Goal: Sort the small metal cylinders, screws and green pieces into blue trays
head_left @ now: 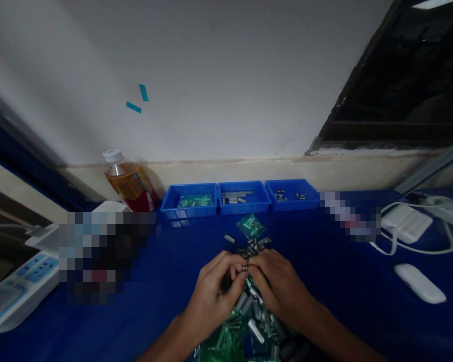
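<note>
My left hand [215, 291] and my right hand [277, 286] meet over the blue table, fingers curled and pinched together round a small metal part [244, 268] held between the fingertips of both. Under and behind the hands lies a pile of small grey metal cylinders and green circuit boards [249, 327]. A single green board [251, 226] and a few loose metal pieces [229, 239] lie just beyond the fingers.
Three blue trays stand at the back: left [191, 201] with green boards, middle [242, 197] with metal bars, right [291, 194] with small parts. A bottle [128, 183] of amber drink stands far left. White devices [419, 283] and cables [405, 223] lie right; a scale-like machine [18, 281] sits left.
</note>
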`<state>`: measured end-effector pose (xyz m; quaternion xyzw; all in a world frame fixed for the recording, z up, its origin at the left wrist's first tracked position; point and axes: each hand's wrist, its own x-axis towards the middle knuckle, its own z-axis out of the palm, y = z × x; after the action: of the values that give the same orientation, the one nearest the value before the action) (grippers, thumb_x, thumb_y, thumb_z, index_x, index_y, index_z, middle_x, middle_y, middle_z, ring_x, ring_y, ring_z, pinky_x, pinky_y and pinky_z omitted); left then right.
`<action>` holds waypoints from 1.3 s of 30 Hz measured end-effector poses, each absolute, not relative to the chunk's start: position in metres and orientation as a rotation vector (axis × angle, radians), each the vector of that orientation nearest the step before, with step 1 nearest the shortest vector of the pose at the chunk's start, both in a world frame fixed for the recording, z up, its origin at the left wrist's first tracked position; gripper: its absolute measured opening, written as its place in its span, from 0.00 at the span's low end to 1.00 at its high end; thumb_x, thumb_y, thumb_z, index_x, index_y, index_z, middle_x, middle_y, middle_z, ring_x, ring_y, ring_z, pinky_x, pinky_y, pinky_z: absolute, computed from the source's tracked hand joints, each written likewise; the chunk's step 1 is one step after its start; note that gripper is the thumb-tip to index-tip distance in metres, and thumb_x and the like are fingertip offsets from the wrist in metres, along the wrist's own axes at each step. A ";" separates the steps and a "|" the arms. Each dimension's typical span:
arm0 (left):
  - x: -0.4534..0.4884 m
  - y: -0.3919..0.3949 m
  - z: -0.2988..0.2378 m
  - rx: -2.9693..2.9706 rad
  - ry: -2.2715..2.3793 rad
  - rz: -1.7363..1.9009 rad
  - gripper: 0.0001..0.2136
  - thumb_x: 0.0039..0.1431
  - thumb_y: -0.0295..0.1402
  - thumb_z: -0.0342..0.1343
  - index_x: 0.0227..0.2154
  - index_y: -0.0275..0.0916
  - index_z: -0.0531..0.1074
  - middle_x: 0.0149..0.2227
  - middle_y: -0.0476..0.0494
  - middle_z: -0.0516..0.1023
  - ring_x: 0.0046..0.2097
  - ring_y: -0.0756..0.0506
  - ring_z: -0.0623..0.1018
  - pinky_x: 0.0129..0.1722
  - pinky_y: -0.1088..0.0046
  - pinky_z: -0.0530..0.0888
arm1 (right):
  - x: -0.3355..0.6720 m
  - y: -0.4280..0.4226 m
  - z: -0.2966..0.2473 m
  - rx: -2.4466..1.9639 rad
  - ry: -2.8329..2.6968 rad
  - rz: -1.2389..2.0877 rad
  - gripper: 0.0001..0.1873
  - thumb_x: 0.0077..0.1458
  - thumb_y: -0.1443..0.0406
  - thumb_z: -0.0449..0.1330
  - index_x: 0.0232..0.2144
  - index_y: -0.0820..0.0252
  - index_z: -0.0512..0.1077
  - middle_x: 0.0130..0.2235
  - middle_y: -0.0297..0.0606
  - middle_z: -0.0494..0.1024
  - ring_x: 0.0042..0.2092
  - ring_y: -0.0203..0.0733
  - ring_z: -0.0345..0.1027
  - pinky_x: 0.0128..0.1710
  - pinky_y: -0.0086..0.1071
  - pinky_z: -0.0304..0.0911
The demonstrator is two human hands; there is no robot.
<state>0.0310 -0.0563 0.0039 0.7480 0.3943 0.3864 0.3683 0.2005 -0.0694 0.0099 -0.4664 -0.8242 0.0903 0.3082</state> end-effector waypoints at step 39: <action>0.029 -0.100 0.035 1.767 1.311 0.953 0.11 0.61 0.39 0.50 0.32 0.37 0.70 0.30 0.47 0.74 0.33 0.47 0.73 0.32 0.75 0.67 | 0.199 -0.089 0.026 -0.990 -2.151 0.283 0.07 0.57 0.69 0.53 0.39 0.59 0.66 0.33 0.38 0.72 0.37 0.41 0.65 0.39 0.34 0.61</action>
<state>0.0286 -0.1003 0.0351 0.6864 0.5095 0.3704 0.3634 0.1987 -0.0890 0.0256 -0.3857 -0.8382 0.1102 0.3694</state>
